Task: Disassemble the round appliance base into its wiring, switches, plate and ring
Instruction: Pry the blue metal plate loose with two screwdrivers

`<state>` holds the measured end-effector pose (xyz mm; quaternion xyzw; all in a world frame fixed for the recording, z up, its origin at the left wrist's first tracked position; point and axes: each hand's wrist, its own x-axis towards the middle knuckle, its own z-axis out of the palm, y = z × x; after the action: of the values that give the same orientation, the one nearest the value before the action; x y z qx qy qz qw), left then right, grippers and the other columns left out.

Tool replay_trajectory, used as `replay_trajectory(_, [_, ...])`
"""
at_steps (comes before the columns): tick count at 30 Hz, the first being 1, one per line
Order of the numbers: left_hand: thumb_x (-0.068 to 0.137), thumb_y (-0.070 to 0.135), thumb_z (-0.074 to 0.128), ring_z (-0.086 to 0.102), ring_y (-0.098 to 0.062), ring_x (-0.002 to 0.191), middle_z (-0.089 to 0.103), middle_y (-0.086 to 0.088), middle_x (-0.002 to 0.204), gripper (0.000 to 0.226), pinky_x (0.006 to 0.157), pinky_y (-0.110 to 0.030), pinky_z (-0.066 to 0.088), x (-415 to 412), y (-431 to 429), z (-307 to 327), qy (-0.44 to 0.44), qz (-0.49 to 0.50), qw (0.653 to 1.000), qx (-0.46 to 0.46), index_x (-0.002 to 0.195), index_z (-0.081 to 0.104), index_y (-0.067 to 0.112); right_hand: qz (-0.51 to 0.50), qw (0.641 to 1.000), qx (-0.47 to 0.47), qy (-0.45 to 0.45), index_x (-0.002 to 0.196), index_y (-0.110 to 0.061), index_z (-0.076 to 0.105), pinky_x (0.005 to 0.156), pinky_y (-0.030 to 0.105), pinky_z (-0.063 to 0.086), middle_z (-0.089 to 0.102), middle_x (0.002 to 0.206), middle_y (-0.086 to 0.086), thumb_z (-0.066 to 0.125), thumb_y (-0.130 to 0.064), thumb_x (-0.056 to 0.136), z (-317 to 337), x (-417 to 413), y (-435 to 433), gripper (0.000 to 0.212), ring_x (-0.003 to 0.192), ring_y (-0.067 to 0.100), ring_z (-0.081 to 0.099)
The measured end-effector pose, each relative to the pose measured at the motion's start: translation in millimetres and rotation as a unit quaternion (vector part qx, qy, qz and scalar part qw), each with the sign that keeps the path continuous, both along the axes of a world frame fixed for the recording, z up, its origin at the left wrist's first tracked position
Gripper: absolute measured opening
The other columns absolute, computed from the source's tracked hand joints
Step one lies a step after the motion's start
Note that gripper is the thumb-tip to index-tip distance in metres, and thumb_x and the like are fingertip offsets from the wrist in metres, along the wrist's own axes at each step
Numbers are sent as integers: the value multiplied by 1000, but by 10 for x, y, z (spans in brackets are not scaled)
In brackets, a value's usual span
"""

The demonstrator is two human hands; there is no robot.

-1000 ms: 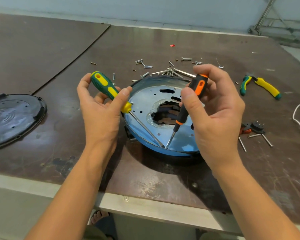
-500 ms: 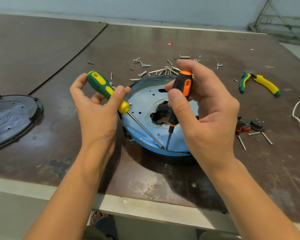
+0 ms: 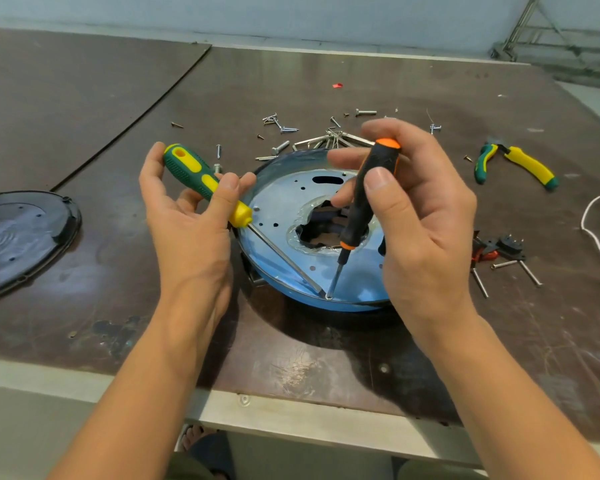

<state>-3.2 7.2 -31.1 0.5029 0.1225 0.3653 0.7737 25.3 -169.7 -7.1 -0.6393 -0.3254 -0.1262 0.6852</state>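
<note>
The round appliance base (image 3: 284,216) lies on the brown table, a shiny bluish metal plate with a ragged hole in its middle. My left hand (image 3: 191,230) holds a green and yellow screwdriver (image 3: 201,181), its shaft slanting down to the plate's near rim. My right hand (image 3: 420,216) grips a black and orange screwdriver (image 3: 368,199) almost upright. Both tips meet at the near rim (image 3: 328,296). Removed black and red switches (image 3: 499,251) lie to the right of the base.
A black round cover (image 3: 18,237) lies at the left. Several loose screws and metal rods (image 3: 312,140) are scattered behind the base. Green and yellow pliers (image 3: 520,164) and a white cord (image 3: 596,230) lie at the right. The table's front edge is close to me.
My right hand has shifted slightly left and tilted the black and orange screwdriver more upright. The left hand and its screwdriver have stayed nearly in place.
</note>
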Motion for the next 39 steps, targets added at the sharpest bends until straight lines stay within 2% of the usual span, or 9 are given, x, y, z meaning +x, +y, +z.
replay_trajectory(5, [95,-5,61,72,-34,105,56,-9,101,71,105,-50,51,-14,48,-14,-23,-45,998,-28,148,26,27,-53,997,-9,-52,123,-9,61,80,20,42,58,100,3,64,-11,99,-17,21,-2,24,84,6,53])
replay_trajectory(11, [95,-6,62,71,-33,108,59,-13,105,69,103,-45,53,-30,119,-33,-16,-78,996,-40,146,27,24,-41,998,11,-43,133,-5,58,86,48,58,70,108,10,59,-3,102,-51,6,10,31,102,24,70])
replay_trajectory(14, [94,-6,62,72,-30,107,63,-16,108,70,96,-37,56,-27,140,-35,0,-75,997,-34,148,28,21,-36,999,12,-32,128,-5,59,84,53,57,70,106,12,54,-6,103,-49,5,6,26,99,21,69])
replay_trajectory(18, [95,-5,61,74,-23,101,67,-13,106,66,86,-31,58,-18,130,-44,17,-58,998,-12,148,31,20,-77,994,-5,-72,119,-14,63,78,40,49,61,95,4,70,-15,97,-25,1,7,23,87,21,59])
replay_trajectory(21, [94,-5,63,74,-20,93,66,-18,110,68,86,-33,58,-6,128,-44,31,-46,998,16,149,31,20,-79,994,0,-75,122,-8,63,82,30,48,63,99,4,65,-8,99,-36,5,-4,24,87,17,60])
replay_trajectory(25, [92,-3,66,73,-21,92,68,-21,110,73,85,-34,58,3,125,-43,38,-47,998,33,152,31,19,-49,997,33,-43,128,-4,59,83,28,54,69,105,12,50,-3,102,-57,6,-19,28,92,20,66])
replay_trajectory(30, [91,-3,67,71,-28,110,67,-21,115,68,101,-44,54,-2,53,-54,22,-55,998,-11,145,34,22,-64,992,-14,-104,123,-11,61,81,29,43,58,99,4,64,-14,100,-50,-4,23,24,86,18,54])
replay_trajectory(33, [94,-3,64,73,-24,105,66,-18,113,66,92,-36,58,-12,98,-56,15,-64,998,-16,146,33,21,-55,995,6,-77,122,-9,63,80,28,45,60,96,1,66,-9,98,-56,25,8,24,85,16,57])
replay_trajectory(39, [94,-2,64,74,-25,101,66,-16,112,71,82,-30,57,-5,138,-48,6,-55,998,-15,151,29,21,-60,997,37,-45,121,-11,63,71,51,54,64,90,20,55,-4,99,-51,28,-33,24,83,35,62])
